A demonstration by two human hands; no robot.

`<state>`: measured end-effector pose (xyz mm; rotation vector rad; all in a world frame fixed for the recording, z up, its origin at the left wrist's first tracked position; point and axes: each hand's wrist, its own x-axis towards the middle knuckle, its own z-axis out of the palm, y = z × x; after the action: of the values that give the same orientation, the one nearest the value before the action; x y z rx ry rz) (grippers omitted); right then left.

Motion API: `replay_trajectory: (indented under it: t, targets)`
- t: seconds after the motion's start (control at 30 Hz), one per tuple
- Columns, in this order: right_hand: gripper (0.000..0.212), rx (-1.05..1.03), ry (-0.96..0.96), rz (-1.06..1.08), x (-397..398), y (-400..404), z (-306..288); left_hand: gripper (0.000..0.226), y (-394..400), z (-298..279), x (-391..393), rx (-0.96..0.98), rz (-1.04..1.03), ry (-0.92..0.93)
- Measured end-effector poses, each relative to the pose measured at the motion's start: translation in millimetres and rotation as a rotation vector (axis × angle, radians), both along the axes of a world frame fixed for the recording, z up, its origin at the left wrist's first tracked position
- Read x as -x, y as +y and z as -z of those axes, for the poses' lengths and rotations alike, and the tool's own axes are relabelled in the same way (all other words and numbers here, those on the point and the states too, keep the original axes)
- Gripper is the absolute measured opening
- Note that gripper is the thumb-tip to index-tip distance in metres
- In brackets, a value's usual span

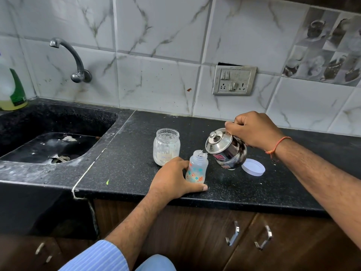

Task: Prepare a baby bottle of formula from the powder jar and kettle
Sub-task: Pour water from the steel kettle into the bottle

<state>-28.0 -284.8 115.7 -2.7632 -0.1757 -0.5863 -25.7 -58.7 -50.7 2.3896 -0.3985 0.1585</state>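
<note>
A small clear baby bottle (197,168) with coloured prints stands open-topped on the black counter (127,163). My left hand (172,178) holds it around its lower part, thumb on the counter in front. My right hand (254,132) grips the handle of a small steel kettle (226,149), which is tilted left with its spout at the bottle's mouth. The glass powder jar (166,146) stands open just behind my left hand, with white powder at its bottom. Its white lid (253,167) lies flat to the right of the kettle.
A black sink (48,141) takes up the left side, with a wall tap (76,61) above it and a dish-soap bottle (11,89) at the far left. A switch and socket plate (234,80) is on the tiled wall. Cabinet handles (232,233) are below the counter's front edge.
</note>
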Motion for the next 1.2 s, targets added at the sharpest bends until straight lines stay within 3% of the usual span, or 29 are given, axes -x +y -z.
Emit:
replay_trajectory:
  t: [1.2]
  targets:
    - [0.046,0.032,0.014,-0.016,1.9,2.0,-4.9,0.076,0.6,4.7,-2.4,-0.009,0.0,-0.017]
